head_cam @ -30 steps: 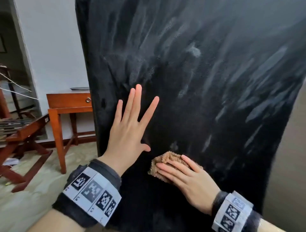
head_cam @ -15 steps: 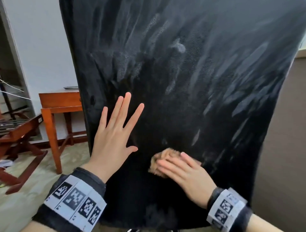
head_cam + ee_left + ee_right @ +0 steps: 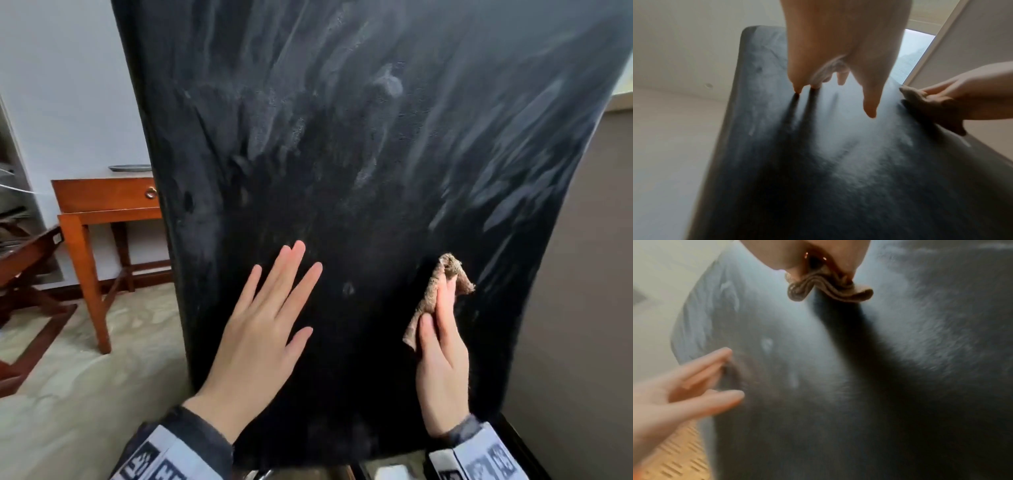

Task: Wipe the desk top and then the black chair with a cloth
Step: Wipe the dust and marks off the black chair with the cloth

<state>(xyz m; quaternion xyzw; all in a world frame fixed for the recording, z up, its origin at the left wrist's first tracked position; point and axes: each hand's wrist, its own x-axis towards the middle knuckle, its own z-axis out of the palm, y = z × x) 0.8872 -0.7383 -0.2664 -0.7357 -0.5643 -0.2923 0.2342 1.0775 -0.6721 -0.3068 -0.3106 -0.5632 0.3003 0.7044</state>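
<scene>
The black chair's back (image 3: pixel 376 137) fills the head view, its velvety nap streaked with pale wipe marks. My left hand (image 3: pixel 270 318) lies flat on its lower left part, fingers straight and spread. In the left wrist view the left hand's fingertips (image 3: pixel 797 91) touch the fabric (image 3: pixel 818 178). My right hand (image 3: pixel 442 342) is edge-on at the lower right and pinches a folded brown cloth (image 3: pixel 442 277) between thumb and fingers. The right wrist view shows the cloth's layered edge (image 3: pixel 828 288) sticking out of the right hand over the fabric (image 3: pixel 900 369).
A wooden side table (image 3: pixel 102 205) with a drawer and a grey plate (image 3: pixel 130 168) stands against the white wall to the left. A folding wooden rack (image 3: pixel 24 260) is at the far left. Pale patterned carpet (image 3: pixel 68 394) lies below, and a beige wall (image 3: pixel 582 308) is on the right.
My right hand has moved from the lower middle of the chair back to the right and turned edge-on with the cloth. My left hand sits lower, its fingers closer together.
</scene>
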